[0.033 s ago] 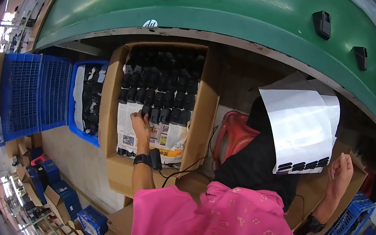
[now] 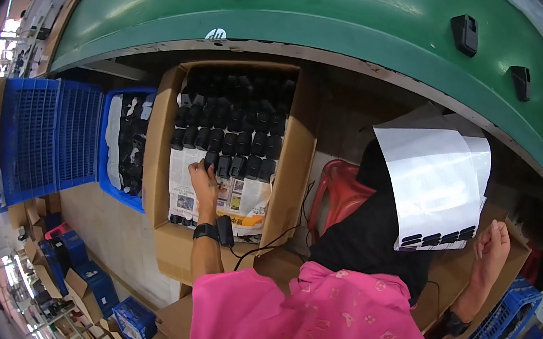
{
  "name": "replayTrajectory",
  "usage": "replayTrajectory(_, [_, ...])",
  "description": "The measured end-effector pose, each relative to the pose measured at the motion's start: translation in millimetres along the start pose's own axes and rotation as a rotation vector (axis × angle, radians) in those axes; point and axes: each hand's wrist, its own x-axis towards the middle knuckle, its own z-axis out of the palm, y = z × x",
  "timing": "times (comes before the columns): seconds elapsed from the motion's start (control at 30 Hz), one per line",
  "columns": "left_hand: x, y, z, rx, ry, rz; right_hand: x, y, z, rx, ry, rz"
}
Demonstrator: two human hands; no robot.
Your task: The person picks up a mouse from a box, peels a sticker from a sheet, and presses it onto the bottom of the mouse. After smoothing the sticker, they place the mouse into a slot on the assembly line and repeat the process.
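My left hand reaches into an open cardboard box, its fingers closed on a small black plastic housing at the near end of a row. Several like black housings stand in rows on a newspaper sheet. On my right, white sheets lie over my dark-clothed lap, with black stickers along their near edge. Beside that edge is my right hand, fingers curled together; whatever is between them, if anything, is too small to make out.
A green worktable curves across the far side, with several black housings on top. Left of the box are a blue bin and a blue crate. A red stool and a black cable lie between box and lap.
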Motion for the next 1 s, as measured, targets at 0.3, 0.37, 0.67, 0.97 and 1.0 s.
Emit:
replayTrajectory(0.3, [76.9,174.9,-73.3,-0.141,0.423,0.282,-16.7,-2.2,2.0,-0.152,0.159,-0.037])
replayTrajectory(0.37, [127.8,260.0,-85.4,-0.167,0.573,0.503,-25.8,2.6,-3.9,-0.333,0.203,-0.165])
replayTrajectory(0.67, [306.0,317.0,-66.3,0.349,0.287,0.404,-49.2,12.2,17.7,-0.493,0.259,-0.265])
replayTrajectory(0.97, [-27.7,449.4,-107.1,-1.114,-0.575,0.485,-43.3,22.9,28.4,-0.802,0.200,-0.554])
replayTrajectory(1.0, [-52.7,446.7,-103.1,-1.237,-0.904,0.375,-39.6,25.4,31.9,-0.802,0.162,-0.538])
